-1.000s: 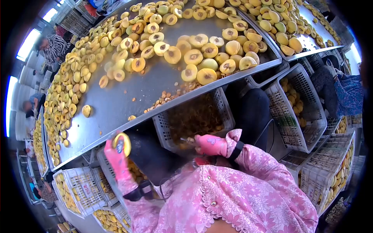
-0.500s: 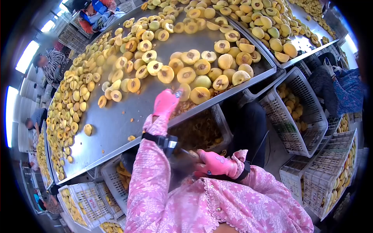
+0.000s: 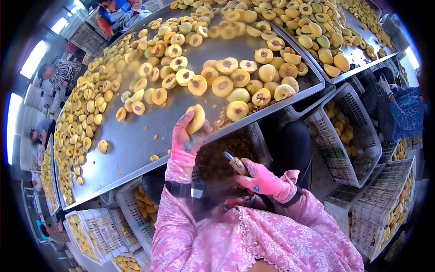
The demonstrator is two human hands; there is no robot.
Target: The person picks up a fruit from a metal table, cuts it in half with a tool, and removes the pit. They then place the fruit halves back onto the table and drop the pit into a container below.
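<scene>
My left hand (image 3: 186, 144), in a pink glove with dark stains, is closed on a yellow peach half (image 3: 196, 119) above the near edge of the metal table (image 3: 136, 156). The fingers wrap its lower part, and its skin side is partly hidden. Lower and to the right, my right hand (image 3: 263, 180), also pink-gloved, grips a small wooden-handled tool (image 3: 237, 165). The tool's metal tip points up and left, apart from the fruit. Several peach halves (image 3: 238, 110) lie cut side up on the table just beyond my left hand.
A crate of brown scraps (image 3: 231, 156) sits under the table edge. White plastic crates (image 3: 358, 154) with yellow fruit stand at the right, and more crates (image 3: 97, 231) at the lower left. Other people work at the far left and right. Fruit heaps cover the table's far side.
My left hand has picked up a peach half from the table edge and drawn it back towards me. My right hand has turned, raising the tool's tip into plain view.
</scene>
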